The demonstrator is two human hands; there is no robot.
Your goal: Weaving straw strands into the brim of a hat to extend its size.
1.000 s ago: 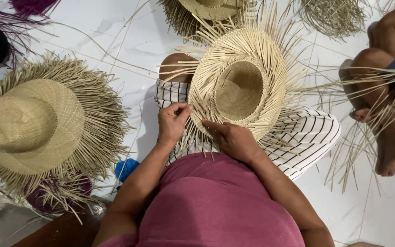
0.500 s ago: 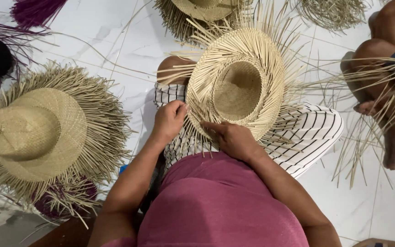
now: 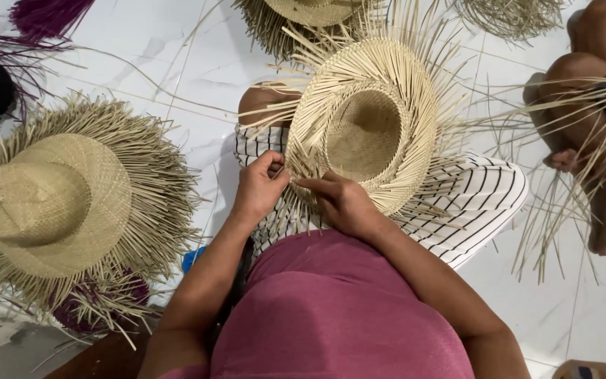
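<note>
A half-woven straw hat (image 3: 369,126) lies upturned on the person's lap, over a striped cloth (image 3: 478,196), its hollow crown facing up and loose straw ends fanning out all round the brim. Both hands work the brim edge nearest the body. The left hand (image 3: 259,188) is closed in a pinch on a few straw strands at that edge. The right hand (image 3: 341,203) lies just beside it, fingers stretched flat and pressing the strands down against the brim; the two hands are nearly touching.

Left of the lap hat, well apart on the white floor (image 3: 163,56), rests a finished-crown hat (image 3: 54,203) with a shaggy fringe. Beyond the lap hat, another hat (image 3: 310,14) is cut off by the top edge. To the lap hat's right, another person's bare legs (image 3: 590,133) are crossed by long straw strands.
</note>
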